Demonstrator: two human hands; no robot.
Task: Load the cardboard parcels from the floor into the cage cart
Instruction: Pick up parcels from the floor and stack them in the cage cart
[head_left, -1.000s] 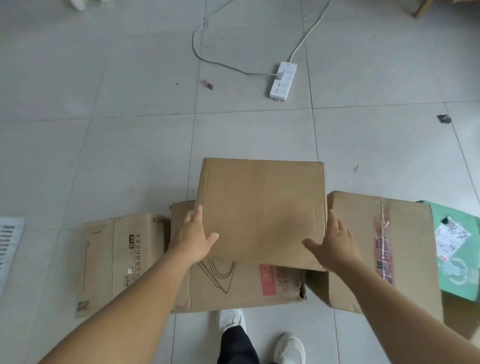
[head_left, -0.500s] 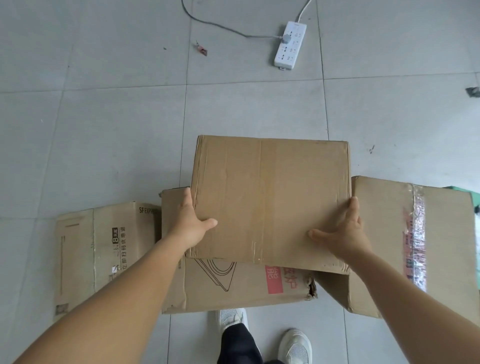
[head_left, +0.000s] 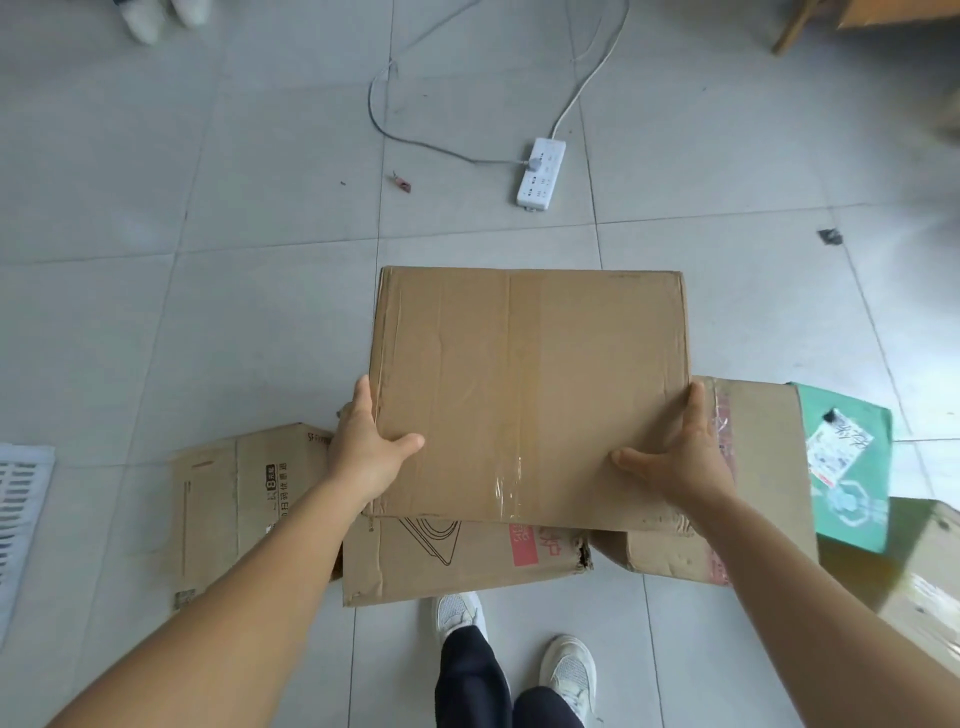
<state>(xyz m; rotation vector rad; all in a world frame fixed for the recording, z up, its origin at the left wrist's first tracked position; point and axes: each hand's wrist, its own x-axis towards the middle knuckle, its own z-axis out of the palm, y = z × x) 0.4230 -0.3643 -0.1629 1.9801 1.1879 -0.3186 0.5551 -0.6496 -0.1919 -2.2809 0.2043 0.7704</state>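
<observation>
Head view: left hand (head_left: 371, 452) and right hand (head_left: 680, 460) clamp plain parcel (head_left: 530, 395), thumbs on top. Side-squeeze grip could slip; power strip (head_left: 540, 174) cable at 12 o'clock, trip risk.

A white power strip (head_left: 541, 174) is seen lying on the grey tiled floor (head_left: 156, 312), with a grey cable (head_left: 415, 140) plugged into it. A small red scrap (head_left: 401, 182) lies to its left. A white slatted panel (head_left: 21, 514) is cut off at the left edge.
</observation>
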